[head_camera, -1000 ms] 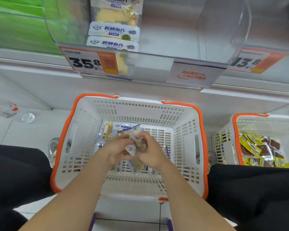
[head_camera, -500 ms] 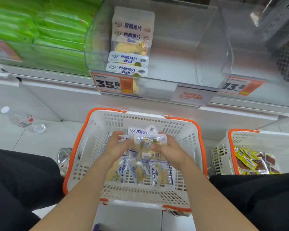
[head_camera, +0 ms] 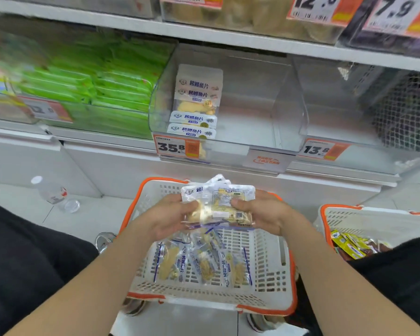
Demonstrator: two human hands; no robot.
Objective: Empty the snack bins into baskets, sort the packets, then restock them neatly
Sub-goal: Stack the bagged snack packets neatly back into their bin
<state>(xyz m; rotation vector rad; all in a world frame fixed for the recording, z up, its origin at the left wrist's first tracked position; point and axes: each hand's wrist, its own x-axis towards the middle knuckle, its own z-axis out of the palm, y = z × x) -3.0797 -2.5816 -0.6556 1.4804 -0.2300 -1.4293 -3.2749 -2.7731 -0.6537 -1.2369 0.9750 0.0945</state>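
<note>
Item: fish-slice packets [head_camera: 224, 202], one squared stack. Your left hand [head_camera: 170, 219] and right hand [head_camera: 264, 214]: grip clamped on either end (edges aligned, likely for shelving), over the near basket [head_camera: 269, 267], short of the far, part-stocked bin [head_camera: 264, 112].

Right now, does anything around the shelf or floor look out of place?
Yes: a clear plastic bottle with a white cap lies on its side on the floor, left of the white, orange-rimmed basket; loose there, it might roll underfoot.

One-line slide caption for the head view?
Left hand and right hand hold a stack of fish packets over the white basket, below the clear bin tagged 35.8.
</note>
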